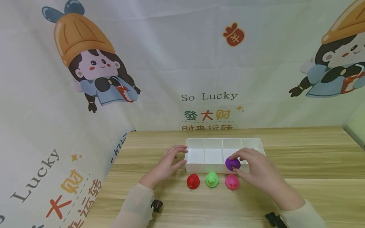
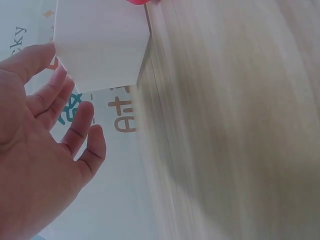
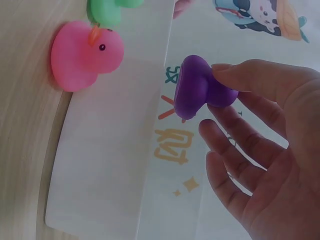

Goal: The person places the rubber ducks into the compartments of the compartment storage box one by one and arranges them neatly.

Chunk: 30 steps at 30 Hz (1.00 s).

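Observation:
Between thumb and fingers, my right hand (image 1: 258, 167) pinches a purple rubber duck (image 1: 232, 164), held up over the front wall of a white divided box (image 1: 196, 167). In the right wrist view the purple duck (image 3: 194, 90) is tipped on its side, its flat base facing away from the palm. My left hand (image 1: 169, 162) is at the box's left end, fingertips at its rim, fingers loosely spread and holding nothing. In front of the box, a red duck (image 1: 193, 181), a green duck (image 1: 212, 180) and a pink duck (image 1: 232, 182) form a row on the table.
The wooden table (image 1: 308, 152) extends to both sides of the box. A printed cloth (image 1: 171, 57) hangs behind it and along the left. Black wrist straps or mounts (image 1: 156, 205) show near both sleeves.

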Available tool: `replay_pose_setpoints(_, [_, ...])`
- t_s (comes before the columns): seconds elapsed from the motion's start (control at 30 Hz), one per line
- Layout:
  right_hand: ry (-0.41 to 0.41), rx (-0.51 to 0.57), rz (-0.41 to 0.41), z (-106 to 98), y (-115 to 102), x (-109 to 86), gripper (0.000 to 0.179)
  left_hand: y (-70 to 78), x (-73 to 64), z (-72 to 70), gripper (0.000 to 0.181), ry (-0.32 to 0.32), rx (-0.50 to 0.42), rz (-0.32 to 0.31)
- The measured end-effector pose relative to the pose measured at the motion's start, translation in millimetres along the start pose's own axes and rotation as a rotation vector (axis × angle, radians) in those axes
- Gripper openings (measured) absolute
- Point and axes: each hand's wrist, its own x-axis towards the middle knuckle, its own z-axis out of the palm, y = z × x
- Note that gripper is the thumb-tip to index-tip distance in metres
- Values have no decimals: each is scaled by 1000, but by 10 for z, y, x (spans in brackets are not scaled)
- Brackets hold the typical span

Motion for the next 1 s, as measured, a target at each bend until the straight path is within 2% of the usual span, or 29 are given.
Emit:
replay_pose_setpoints(0.2, [2,21,-9,65,-26,62,31,14,3,-10,36,-7,-6,14])
replay_pose_setpoints(0.43, [-32,32,24,121,-57,121,30,25,-11,-10,36,-5,-20,-3])
replay_pose_setpoints(0.7, [-39,42,21,192,-101,210,30,18,-19,-3,36,-10,-3,-15])
replay_pose_setpoints(1.0, [-34,58,17,284,-111,284,29,31,-12,-4,34,-5,-6,3])
